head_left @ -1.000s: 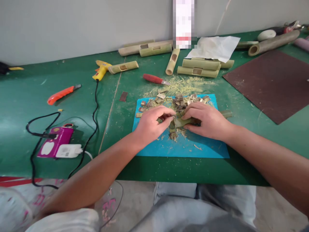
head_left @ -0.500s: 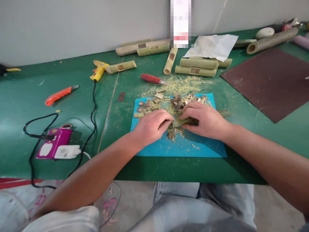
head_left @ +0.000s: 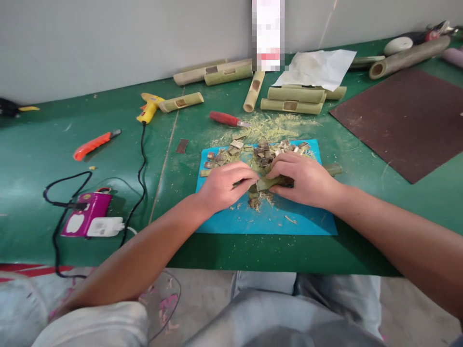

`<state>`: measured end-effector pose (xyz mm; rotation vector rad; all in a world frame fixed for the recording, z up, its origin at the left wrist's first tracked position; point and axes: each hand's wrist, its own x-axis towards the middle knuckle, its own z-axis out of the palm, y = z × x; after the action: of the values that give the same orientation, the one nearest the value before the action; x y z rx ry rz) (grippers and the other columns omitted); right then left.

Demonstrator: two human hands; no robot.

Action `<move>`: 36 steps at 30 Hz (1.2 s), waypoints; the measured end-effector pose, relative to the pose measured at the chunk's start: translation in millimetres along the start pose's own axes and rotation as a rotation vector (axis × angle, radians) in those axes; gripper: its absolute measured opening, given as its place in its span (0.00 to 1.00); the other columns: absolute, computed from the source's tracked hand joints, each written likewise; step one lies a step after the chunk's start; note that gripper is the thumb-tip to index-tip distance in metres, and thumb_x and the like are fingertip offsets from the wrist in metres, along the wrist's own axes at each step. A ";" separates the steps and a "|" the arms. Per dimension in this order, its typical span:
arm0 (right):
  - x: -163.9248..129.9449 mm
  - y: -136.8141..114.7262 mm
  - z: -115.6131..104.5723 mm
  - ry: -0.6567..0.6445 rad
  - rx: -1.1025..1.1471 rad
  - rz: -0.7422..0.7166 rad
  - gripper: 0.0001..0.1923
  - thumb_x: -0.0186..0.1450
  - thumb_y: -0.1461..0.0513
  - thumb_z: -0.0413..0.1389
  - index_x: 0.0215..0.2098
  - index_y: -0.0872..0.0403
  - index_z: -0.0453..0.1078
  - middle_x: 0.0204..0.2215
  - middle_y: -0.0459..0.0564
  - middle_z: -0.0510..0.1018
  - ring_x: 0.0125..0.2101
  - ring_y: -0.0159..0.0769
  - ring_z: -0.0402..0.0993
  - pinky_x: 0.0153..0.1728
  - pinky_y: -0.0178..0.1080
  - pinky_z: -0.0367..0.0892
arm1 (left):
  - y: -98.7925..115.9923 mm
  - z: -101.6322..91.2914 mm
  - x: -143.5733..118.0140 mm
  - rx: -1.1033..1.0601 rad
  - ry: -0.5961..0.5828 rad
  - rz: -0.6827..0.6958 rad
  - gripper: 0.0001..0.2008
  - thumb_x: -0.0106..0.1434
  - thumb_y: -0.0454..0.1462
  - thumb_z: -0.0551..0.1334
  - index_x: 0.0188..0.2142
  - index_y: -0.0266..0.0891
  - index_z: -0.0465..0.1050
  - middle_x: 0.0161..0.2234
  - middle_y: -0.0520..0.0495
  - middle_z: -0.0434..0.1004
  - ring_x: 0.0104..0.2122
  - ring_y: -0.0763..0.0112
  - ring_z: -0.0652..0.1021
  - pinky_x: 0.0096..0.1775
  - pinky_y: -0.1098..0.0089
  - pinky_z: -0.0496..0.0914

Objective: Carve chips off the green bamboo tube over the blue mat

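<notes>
A short green bamboo piece [head_left: 269, 182] is held down on the blue mat [head_left: 271, 222], near the middle of the mat. It is gripped by the right hand [head_left: 306, 180], whose fingers are curled over it so that only its left end is seen. The left hand [head_left: 222, 185] is closed in a pinch at that end, with something thin and dark between thumb and fingers; what it is cannot be told. The two hands are nearly touching.

Small chips and shavings [head_left: 258, 201] are scattered under the piece. A heap of cut bamboo bits [head_left: 253, 150] is spread along the far edge of the mat, and pale sawdust [head_left: 275, 125] is strewn on the bench [head_left: 32, 159] just behind it.

A knife with a red handle [head_left: 227, 119] is laid beyond the sawdust. Several bamboo tubes [head_left: 291, 106] are lined up toward the back edge of the bench, and a white sheet of paper [head_left: 318, 67] is draped over some of them. A brown board [head_left: 405, 115] is placed toward the right edge.

To the left of the mat, a yellow glue gun [head_left: 149, 107] is seen with its black cord [head_left: 139, 164] trailing toward the front edge. An orange cutter [head_left: 94, 143] is set farther left, and a purple box [head_left: 85, 219] is placed near the front left corner.
</notes>
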<state>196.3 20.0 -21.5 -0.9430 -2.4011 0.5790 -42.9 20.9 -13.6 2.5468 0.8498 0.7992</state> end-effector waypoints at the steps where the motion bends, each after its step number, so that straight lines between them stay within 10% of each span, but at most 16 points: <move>1: 0.2 0.0 0.0 0.001 -0.001 0.001 0.03 0.62 0.61 0.58 0.36 0.51 0.70 0.37 0.51 0.76 0.40 0.41 0.70 0.38 0.41 0.63 | -0.1 -0.5 -0.6 0.000 -0.014 0.020 0.09 0.70 0.34 0.58 0.37 0.37 0.77 0.35 0.45 0.81 0.35 0.71 0.80 0.40 0.72 0.75; 36: -2.1 -4.8 -0.2 -0.002 -0.063 0.023 0.07 0.63 0.61 0.56 0.39 0.53 0.71 0.37 0.52 0.76 0.40 0.42 0.71 0.40 0.43 0.66 | -1.3 1.1 -7.1 -0.036 0.008 0.022 0.06 0.66 0.32 0.63 0.43 0.36 0.76 0.37 0.46 0.79 0.35 0.73 0.79 0.40 0.74 0.74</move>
<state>195.3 15.3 -19.3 -0.9982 -2.4260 0.5155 -47.5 17.3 -17.9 2.5272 0.8038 0.8246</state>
